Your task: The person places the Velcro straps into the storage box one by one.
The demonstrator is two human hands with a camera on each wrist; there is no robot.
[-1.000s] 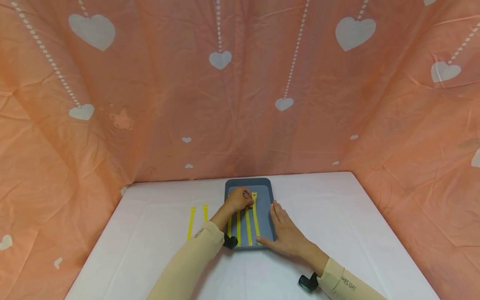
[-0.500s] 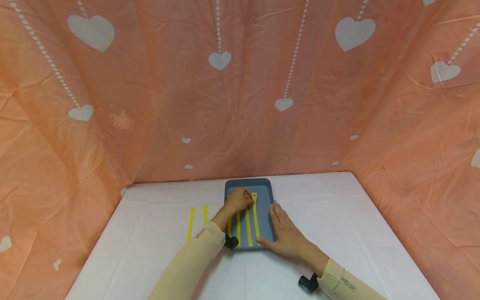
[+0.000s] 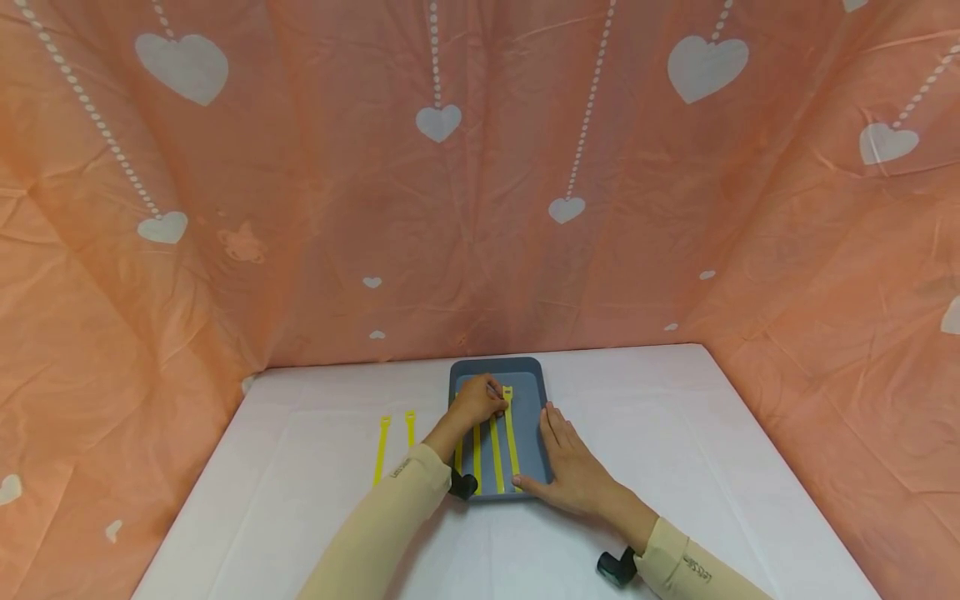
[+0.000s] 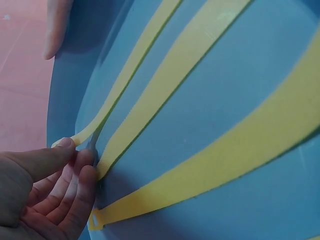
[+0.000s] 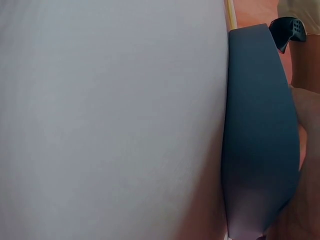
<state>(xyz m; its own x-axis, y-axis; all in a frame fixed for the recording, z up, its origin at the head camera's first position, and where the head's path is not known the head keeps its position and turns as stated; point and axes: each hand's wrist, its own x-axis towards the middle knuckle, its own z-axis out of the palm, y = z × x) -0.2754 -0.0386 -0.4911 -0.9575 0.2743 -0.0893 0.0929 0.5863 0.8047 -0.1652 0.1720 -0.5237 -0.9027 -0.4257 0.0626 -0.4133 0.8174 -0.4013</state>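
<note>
A grey-blue tray (image 3: 534, 433) holds several yellow hook-and-loop cable ties, laid lengthwise side by side. My left hand (image 3: 477, 400) reaches over it and pinches the slotted far end of the rightmost cable tie (image 3: 511, 442). The left wrist view shows thumb and forefinger on that pinched cable tie (image 4: 107, 107), its end lifted slightly off the tray floor. My right hand (image 3: 573, 467) rests with straight fingers along the tray's right side. Its thumb lies over the rim by the cable tie's near end; whether it presses the tie I cannot tell.
Two more yellow cable ties (image 3: 382, 450) lie on the white tabletop (image 3: 315, 467) left of the tray, partly behind my left sleeve. Black wrist cameras (image 3: 617, 567) hang under both forearms. An orange curtain (image 3: 480, 250) with hearts stands behind the table.
</note>
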